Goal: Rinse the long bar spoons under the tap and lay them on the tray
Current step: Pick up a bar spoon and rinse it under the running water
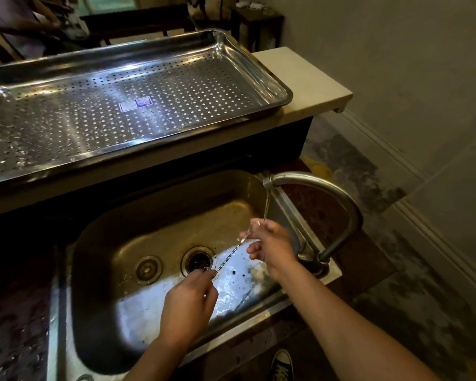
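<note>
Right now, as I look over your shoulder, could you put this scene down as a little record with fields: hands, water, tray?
left hand: pinches the lower end of the bar spoon
right hand: holds the spoon's upper end under the stream
tap: running, a thin stream falling onto the right hand
sink: steel, with its drain beneath the spoon
tray: perforated steel, on the counter behind the sink; no spoon on the part in view
label: blue, stuck to the tray floor

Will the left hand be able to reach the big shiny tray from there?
Probably yes. The tray sits just behind the sink, with nothing between it and the left hand, though that hand is pinching the bar spoon.
</note>
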Tool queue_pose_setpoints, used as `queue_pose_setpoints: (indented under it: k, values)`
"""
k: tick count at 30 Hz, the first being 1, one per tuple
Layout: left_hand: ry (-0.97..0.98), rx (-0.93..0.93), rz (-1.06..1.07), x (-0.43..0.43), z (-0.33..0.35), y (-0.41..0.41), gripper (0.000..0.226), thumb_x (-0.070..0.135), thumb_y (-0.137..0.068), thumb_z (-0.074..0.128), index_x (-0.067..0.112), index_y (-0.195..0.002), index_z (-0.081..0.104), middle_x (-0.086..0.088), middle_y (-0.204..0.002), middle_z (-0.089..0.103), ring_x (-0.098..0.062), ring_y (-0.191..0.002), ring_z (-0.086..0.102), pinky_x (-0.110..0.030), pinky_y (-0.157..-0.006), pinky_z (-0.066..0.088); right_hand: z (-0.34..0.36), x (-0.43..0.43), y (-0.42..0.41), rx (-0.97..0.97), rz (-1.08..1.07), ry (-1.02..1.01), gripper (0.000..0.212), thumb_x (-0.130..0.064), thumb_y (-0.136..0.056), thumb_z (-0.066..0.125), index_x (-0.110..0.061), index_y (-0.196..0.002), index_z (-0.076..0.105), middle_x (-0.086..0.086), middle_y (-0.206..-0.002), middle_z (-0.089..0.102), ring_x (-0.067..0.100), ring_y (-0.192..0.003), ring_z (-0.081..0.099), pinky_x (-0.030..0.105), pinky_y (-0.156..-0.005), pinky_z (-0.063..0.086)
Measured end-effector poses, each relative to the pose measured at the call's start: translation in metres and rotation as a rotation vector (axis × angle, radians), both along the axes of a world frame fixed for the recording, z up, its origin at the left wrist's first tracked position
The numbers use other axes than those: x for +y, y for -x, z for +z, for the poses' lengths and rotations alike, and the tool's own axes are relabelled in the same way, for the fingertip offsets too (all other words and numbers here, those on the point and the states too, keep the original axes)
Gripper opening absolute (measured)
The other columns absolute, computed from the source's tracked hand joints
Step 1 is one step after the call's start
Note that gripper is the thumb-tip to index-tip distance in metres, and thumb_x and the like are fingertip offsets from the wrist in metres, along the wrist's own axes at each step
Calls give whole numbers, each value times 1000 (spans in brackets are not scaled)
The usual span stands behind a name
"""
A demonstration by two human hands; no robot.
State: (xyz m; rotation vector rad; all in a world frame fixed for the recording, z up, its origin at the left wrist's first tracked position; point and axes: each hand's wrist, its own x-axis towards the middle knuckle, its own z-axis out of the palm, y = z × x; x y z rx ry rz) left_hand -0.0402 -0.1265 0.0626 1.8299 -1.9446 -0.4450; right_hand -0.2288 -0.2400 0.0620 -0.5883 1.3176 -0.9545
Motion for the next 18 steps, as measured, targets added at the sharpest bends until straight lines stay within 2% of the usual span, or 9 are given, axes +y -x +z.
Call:
queue_pose_setpoints:
  k: [2,4,6,9,10,12,15,18]
  values:
    - [6,2,-4,0,0,0,28,18,-78,58,29,-101,67,11,-74,61,-12,-60,58,-26,-50,46,1,-3,1,2,-71,-13,16,-22,-102,58,-9,-109,64,12,-76,77,12,-43,59,22,-39,48]
    - [2,16,16,-1,0,2,25,18,-80,56,28,-101,67,9,-74,60,-14,-61,58,-27,-50,47,1,-3,-1,-39,-57,-7,14,-11,-95,66,-10,-109,65,10,-79,77,12,-50,64,23,-45,52]
    - [-5,54,26,-4,-1,5,20,19,-85,54,28,-99,65,6,-73,59,-18,-63,58,-32,-52,48,1,1,-3,-100,-30,6,26,-3,-87,73,-15,-109,66,7,-88,78,10,-60,66,22,-50,53]
    - [1,107,4,-7,-1,8,14,26,-91,52,27,-98,65,5,-74,57,-17,-64,55,-35,-54,49,2,0,-3,-152,-101,21,11,-14,-99,61,-9,-109,64,7,-80,77,12,-57,63,24,-50,53]
    - [7,120,-2,-8,-1,8,14,27,-92,53,26,-97,66,5,-74,57,-17,-64,55,-34,-55,48,3,-3,-1,-135,-133,16,14,-19,-101,58,-7,-106,63,8,-76,76,12,-54,62,24,-50,54]
    - [18,139,9,-9,-3,8,13,20,-91,60,23,-99,69,6,-75,58,-15,-65,55,-30,-56,46,4,-6,2,-119,-127,20,12,-12,-99,61,-3,-107,64,9,-74,75,12,-52,62,23,-52,55]
    - [25,161,43,-11,-5,10,17,10,-89,65,18,-102,72,7,-76,60,-11,-65,54,-21,-56,38,6,-1,-1,-156,-58,36,25,2,-89,70,-6,-113,65,6,-83,77,12,-59,63,22,-56,56]
    - [4,221,58,-12,-7,14,15,11,-89,65,18,-99,73,13,-74,58,-6,-65,53,-15,-59,37,3,3,-2,-58,-93,47,16,-16,-97,66,-5,-109,65,9,-84,77,12,-55,60,22,-47,51]
